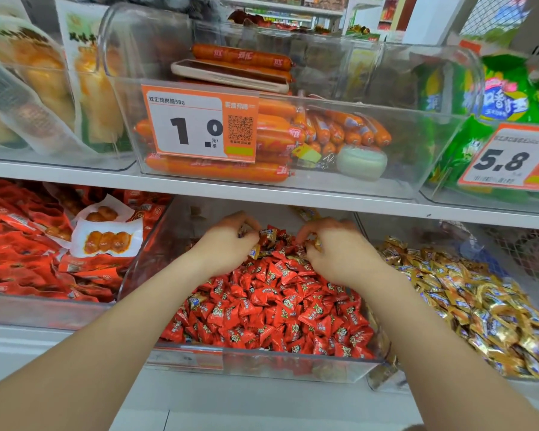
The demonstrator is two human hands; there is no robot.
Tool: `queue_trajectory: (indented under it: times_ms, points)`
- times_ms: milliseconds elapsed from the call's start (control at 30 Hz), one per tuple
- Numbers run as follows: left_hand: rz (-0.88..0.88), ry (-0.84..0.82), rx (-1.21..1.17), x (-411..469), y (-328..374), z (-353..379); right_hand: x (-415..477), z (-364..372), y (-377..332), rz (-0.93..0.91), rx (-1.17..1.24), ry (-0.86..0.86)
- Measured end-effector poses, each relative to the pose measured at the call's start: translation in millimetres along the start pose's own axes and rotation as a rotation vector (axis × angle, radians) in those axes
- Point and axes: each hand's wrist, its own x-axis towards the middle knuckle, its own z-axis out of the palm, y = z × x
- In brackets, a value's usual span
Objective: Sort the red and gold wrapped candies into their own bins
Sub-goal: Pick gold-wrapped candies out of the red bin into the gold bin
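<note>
The left hand (227,244) is curled at the rear of the clear plastic bin (262,363) heaped with red triangular foil-wrapped candies (277,306), and a few stray gold foil-wrapped candies (255,251) are gripped in its fingers. The right hand (339,253), just beside it over the same heap, is closed in a pinch on a single gold candy (317,244). The main pile of gold wrapped candies (464,293) lies in the neighbouring clear bin (383,381) to the right.

The step in hand appears to be the picking of gold strays out of the red heap. It would be done best if only gold wrappers were pinched, by their ends, with any red pieces shaken loose before lifting. Each full hand should then be carried over the dividing wall and emptied low, so that nothing is spilled back.
</note>
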Motion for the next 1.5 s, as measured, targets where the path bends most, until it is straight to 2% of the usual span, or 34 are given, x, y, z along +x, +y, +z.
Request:
queue_trajectory:
  times_ms: [267,433,567,700,800,867,900,1033,1100,1133,1167,1233,1267,1300,1333,1400,1433,1500]
  points:
    - [0.2,-0.209,0.459,9.3,-12.3,11.8,13.5,6.9,-1.7,0.116,-0.124,-0.19]
    - [0.193,-0.223,0.55,17.6,-10.7,14.9,22.0,14.9,1.2,0.099,-0.126,-0.296]
    - [0.164,-0.21,0.503,13.6,-7.7,6.6,24.6,19.4,4.0,0.053,-0.137,-0.198]
    - [0.164,-0.096,0.415,6.8,-9.1,-5.2,8.1,2.2,-1.3,-0.001,0.003,-0.154]
    - [0.127,-0.025,0.332,-1.3,-3.1,-12.2,-10.1,-13.1,-7.7,-0.022,0.104,-0.028]
    - [0.083,0.019,0.273,-9.6,4.4,-13.0,-24.8,-23.8,-9.8,0.017,0.223,0.021]
    - [0.07,0.037,0.239,-14.6,8.3,-11.7,-33.8,-29.1,-9.2,0.045,0.356,0.003]
    - [0.032,0.013,0.007,-42.1,27.3,2.6,-69.8,-50.9,2.7,0.213,1.126,-0.307]
    - [0.02,-0.034,-0.139,-59.6,42.8,10.7,-81.4,-57.5,22.1,0.287,1.245,-0.303]
    - [0.021,-0.046,-0.192,-68.2,51.0,14.8,-85.1,-58.4,35.8,0.319,1.182,-0.213]
    - [0.03,-0.051,-0.23,-77.1,59.5,19.0,-89.0,-58.2,51.5,0.338,0.991,-0.066]
    - [0.062,-0.057,-0.268,-94.2,76.7,29.7,-93.6,-52.2,86.3,0.361,0.436,0.314]
    - [0.085,-0.07,-0.278,-101.1,86.6,36.1,-96.1,-48.2,102.0,0.36,0.244,0.442]
    - [0.113,-0.083,-0.277,-107.2,97.5,44.1,-99.6,-46.0,113.7,0.346,0.162,0.465]
    - [0.147,-0.088,-0.255,-110.9,108.5,54.1,-101.4,-41.8,126.3,0.323,0.113,0.411]
    - [0.252,-0.046,-0.119,-113.9,132.6,76.4,-109.0,-33.9,145.7,0.298,0.0,0.193]
    - [0.323,-0.012,-0.017,-113.0,143.6,88.7,-115.2,-33.0,152.0,0.276,-0.012,0.125]
    - [0.448,0.02,0.151,-105.0,161.1,116.8,-126.8,-37.0,160.7,0.186,0.124,0.158]
